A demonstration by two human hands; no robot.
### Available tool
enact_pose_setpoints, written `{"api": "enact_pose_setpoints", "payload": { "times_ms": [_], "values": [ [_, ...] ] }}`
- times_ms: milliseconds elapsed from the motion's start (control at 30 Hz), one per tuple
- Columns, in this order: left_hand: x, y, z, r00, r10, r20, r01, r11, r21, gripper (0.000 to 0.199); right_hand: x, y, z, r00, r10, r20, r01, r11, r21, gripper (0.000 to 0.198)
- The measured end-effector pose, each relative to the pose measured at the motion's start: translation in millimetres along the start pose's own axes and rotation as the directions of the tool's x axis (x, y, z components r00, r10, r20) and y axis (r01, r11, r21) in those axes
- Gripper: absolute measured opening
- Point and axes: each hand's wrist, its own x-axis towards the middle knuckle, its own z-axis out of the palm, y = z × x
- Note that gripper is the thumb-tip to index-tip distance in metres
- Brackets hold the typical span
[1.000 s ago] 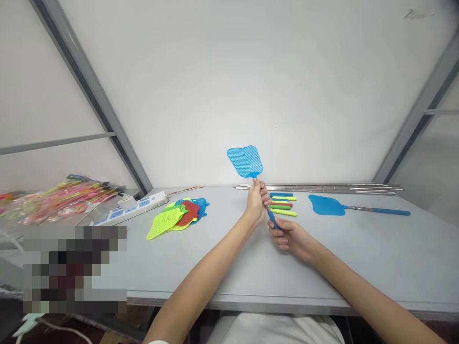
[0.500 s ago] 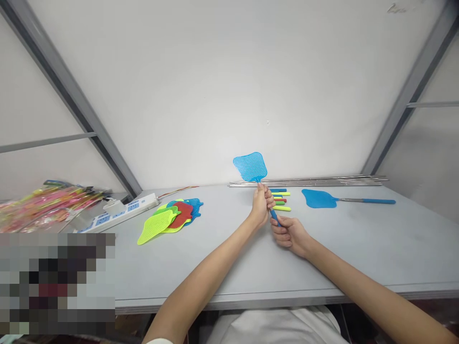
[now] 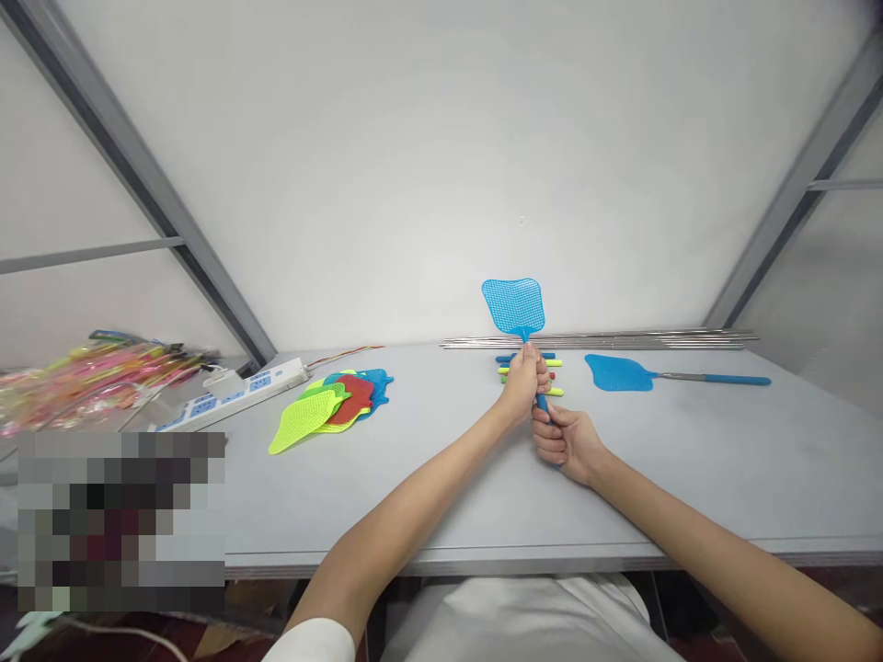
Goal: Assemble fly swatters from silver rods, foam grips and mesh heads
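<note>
A blue fly swatter (image 3: 514,305) is held up over the middle of the table, its mesh head at the top. My left hand (image 3: 525,382) is closed around its shaft just below the head. Below that, my right hand (image 3: 567,443) wraps the blue handle, whose lower part is mostly covered by my fingers. Behind my left hand lie several coloured handle grips (image 3: 552,392), partly hidden by it. To the right rests another blue fly swatter (image 3: 619,372) with a metal shaft and blue handle.
Loose swatter heads (image 3: 307,421) in yellow-green, red, green and blue overlap on the left. Thin metal rods (image 3: 648,340) lie along the wall. A white power strip (image 3: 241,397) and plastic-wrapped colourful items (image 3: 83,382) sit farther left. The table's front edge (image 3: 483,561) is nearest me.
The held swatter has turned more upright and shifted slightly right, with both hands still on it. My right hand now covers more of the blue handle. The view has shifted slightly.
</note>
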Motion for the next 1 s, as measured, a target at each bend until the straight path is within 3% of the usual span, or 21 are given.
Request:
{"api": "enact_pose_setpoints", "payload": {
  "times_ms": [633,800,1000],
  "values": [
    [-10,-4,0,1.0,-0.007,0.018,0.007,1.0,0.002,0.039,1,-5,-1,0.997,0.071,0.01,-0.072,0.991,0.109,0.024],
    [-15,-1,-2,1.0,0.015,0.017,-0.015,0.999,-0.034,0.039,0,-4,0,0.998,0.067,0.004,-0.067,0.995,0.067,0.021],
    [-25,5,-2,0.997,0.043,-0.071,-0.048,0.996,-0.069,0.039,0,-2,3,0.999,0.044,0.01,-0.043,0.998,-0.042,0.018]
  ]
}}
